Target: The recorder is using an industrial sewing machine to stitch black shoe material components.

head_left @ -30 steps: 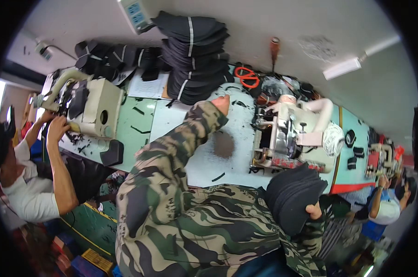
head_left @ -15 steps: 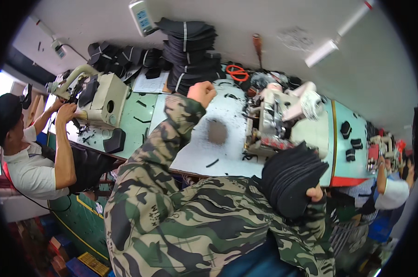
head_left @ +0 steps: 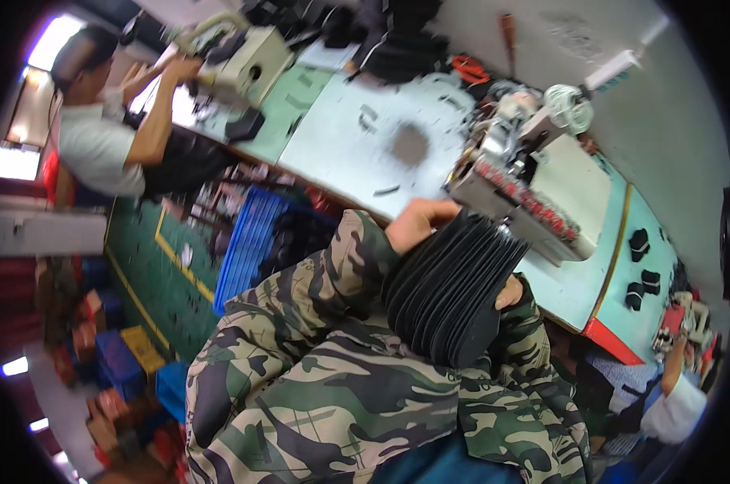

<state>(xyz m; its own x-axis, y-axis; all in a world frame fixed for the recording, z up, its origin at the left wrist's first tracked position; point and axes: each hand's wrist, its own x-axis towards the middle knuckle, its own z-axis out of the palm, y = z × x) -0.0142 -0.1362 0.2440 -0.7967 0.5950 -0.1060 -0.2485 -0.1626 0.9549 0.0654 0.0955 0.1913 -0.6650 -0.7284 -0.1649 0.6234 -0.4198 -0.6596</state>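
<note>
A thick, fanned stack of black fabric pieces (head_left: pixel 453 294) is held up in front of my body, just off the table's near edge. My right hand (head_left: pixel 508 292) grips its right side; only part of the fingers shows past the pieces. At the stack's upper left edge my left hand (head_left: pixel 417 226) is closed on the pieces, its fingertips partly hidden behind them. Beyond the stack stands a cream sewing machine (head_left: pixel 518 198) with a red-patterned front edge.
The pale table (head_left: pixel 332 149) has dark scraps and a grey patch. Tied black bundles (head_left: pixel 405 56) and red-handled scissors (head_left: pixel 470 69) lie at the back. A blue crate (head_left: pixel 248 254) stands left, below the table. Co-workers sit at machines on the left (head_left: pixel 98 145) and right (head_left: pixel 675 411).
My left hand has come back from above the table, beside the tall pile, to the stack. The stack has shifted left, held by my right hand. The whole view has turned.
</note>
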